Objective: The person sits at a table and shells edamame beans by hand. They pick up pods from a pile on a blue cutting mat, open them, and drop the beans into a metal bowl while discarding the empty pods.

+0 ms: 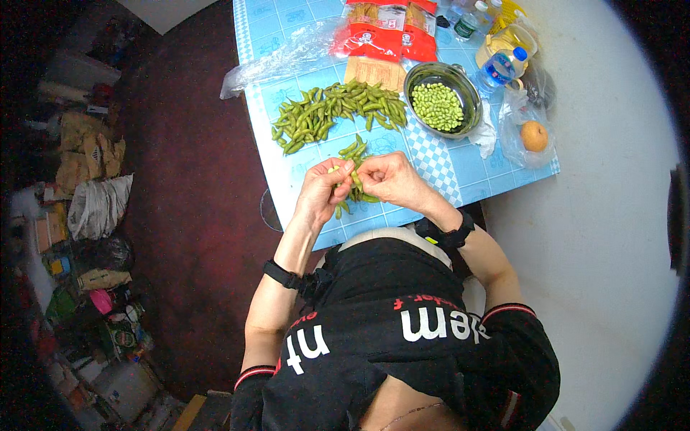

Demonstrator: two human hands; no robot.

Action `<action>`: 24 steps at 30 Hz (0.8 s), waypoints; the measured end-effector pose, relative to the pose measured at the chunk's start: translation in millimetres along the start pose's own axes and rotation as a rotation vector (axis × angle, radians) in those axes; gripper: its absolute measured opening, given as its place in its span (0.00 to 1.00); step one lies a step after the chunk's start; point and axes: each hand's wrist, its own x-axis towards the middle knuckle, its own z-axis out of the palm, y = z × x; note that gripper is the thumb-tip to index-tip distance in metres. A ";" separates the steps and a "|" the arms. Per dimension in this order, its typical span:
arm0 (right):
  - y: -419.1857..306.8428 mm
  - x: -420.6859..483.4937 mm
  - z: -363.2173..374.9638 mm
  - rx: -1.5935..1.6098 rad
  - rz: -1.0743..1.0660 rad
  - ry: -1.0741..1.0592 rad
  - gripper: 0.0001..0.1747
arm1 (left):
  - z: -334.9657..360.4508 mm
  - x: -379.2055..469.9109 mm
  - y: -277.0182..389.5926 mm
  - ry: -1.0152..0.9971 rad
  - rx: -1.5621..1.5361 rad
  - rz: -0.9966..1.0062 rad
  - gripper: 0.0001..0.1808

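Over the near part of the table, my left hand (323, 186) and my right hand (393, 179) meet at the fingertips. Both pinch one green soybean pod (356, 179) between them. Something pale green, probably a shelled bean, also shows at my left fingers. Beneath the hands lies a small group of pods (368, 198), partly hidden by them. A larger heap of whole pods (323, 110) spreads out beyond. To its right stands a steel bowl (475, 102) holding shelled green beans (436, 106).
Red food packets (377, 32) lie at the back beside clear plastic wrap (291, 54). Plastic bottles (498, 67) stand at the right back. A plastic bag (512, 132) with a round orange-brown fruit (534, 136) sits near the white wall (582, 204). Blue cloth (480, 191) covers the table.
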 end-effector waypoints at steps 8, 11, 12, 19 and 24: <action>31.9 -4.2 15.5 0.356 0.042 0.100 0.06 | -8.3 1.1 -9.0 -0.157 -0.144 -0.059 0.08; 15.3 -4.1 15.5 -0.303 -0.219 0.265 0.06 | -1.6 -0.4 -11.2 -0.057 0.010 -0.016 0.08; 10.5 -4.3 18.4 -0.323 -0.233 0.316 0.06 | 2.4 0.0 -11.4 -0.028 0.079 -0.015 0.09; 20.2 -1.6 19.0 -0.180 -0.065 0.381 0.05 | 4.4 4.7 -16.6 0.008 0.152 0.027 0.08; 45.8 1.9 25.9 0.141 0.015 0.411 0.06 | 7.8 3.9 -16.0 0.065 0.135 0.095 0.07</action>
